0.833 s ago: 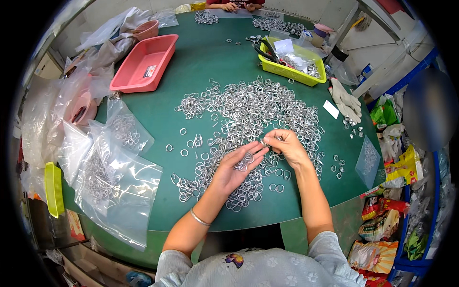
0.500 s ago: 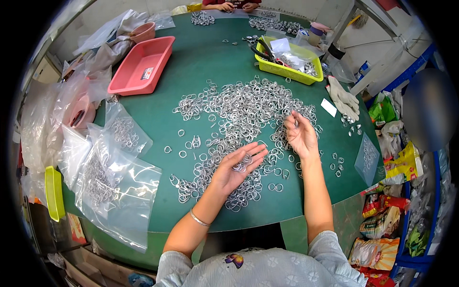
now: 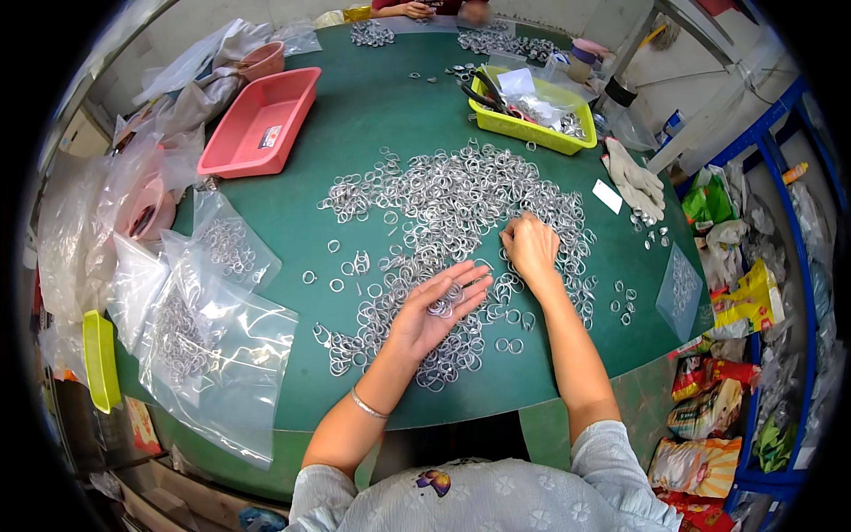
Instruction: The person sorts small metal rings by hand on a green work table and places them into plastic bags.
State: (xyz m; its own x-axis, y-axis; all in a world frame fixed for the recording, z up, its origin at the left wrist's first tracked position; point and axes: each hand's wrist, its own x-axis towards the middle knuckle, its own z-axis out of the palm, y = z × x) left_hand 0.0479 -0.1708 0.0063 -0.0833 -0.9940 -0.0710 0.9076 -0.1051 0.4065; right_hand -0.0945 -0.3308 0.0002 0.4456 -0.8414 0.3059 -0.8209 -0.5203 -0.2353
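Observation:
A wide heap of small silver metal rings (image 3: 461,199) covers the middle of the round green table (image 3: 372,106). My left hand (image 3: 434,306) lies palm up over the near part of the heap, fingers apart, with a few rings (image 3: 445,301) resting in the palm. My right hand (image 3: 529,248) is palm down on the heap to the right of it, fingers curled onto the rings; whether it grips any is hidden. The two hands are a short way apart.
Clear plastic bags (image 3: 199,332) holding rings lie at the table's left. A pink tray (image 3: 261,120) stands far left, a yellow-green tray (image 3: 532,111) with tools far right, white gloves (image 3: 634,177) beside it. Another person's hands (image 3: 417,9) work at the far edge.
My right hand has left my left palm, swung out right over the heap, then dropped onto the rings. The left hand stayed palm up with rings in it.

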